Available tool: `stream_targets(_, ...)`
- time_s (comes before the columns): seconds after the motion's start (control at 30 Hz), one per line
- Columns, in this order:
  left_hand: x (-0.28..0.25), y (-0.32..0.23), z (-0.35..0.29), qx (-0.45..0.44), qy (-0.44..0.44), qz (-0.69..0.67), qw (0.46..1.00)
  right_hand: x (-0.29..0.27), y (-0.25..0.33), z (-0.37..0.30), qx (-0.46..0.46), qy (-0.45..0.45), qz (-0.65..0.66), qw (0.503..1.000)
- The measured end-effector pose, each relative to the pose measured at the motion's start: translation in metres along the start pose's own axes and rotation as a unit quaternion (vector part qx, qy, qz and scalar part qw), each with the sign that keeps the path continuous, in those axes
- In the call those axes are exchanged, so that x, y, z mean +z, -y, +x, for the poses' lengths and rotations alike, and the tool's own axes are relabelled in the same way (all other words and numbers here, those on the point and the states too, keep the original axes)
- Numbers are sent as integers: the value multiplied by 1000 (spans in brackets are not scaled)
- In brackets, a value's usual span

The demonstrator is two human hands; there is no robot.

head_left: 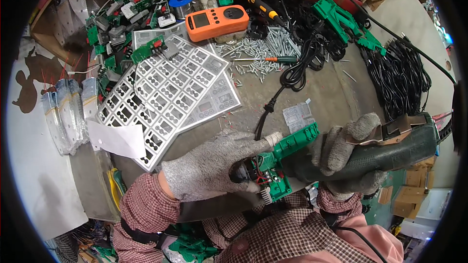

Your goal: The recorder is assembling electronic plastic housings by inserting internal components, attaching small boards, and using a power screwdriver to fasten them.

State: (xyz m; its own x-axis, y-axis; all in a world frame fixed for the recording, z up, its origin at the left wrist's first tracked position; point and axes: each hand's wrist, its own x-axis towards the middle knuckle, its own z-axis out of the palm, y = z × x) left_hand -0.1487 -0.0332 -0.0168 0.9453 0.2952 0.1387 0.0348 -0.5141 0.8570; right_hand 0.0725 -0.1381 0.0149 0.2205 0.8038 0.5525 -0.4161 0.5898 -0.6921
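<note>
While left knit-gloved fingers (271, 140) grip an angular green plastic housing (285, 150), right fingers (331, 152) clasp a dark, seemingly rubbery cylinder (392, 155) between them.

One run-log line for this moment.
Left hand: holds green housing with circuit board | Right hand: grips dark green cylinder | Nearby: orange meter, loose screws, bundled black cables

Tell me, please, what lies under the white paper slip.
A patterned white sheet runs under the right side of the paper slip; anything else beneath is hidden.
</note>
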Motion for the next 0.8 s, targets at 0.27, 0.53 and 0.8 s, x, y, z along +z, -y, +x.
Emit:
stream_targets(0.27,1,0,-3,-22,6,1,1000,-5,-3,0,36,44,13,998)
stream_targets(0.53,1,-1,-4,-21,12,13,1000,-5,-5,2,61,88,34,994)
stream_targets(0.8,4,5,-3,2,5,16,1000,-15,9,-10,82,127,56,987)
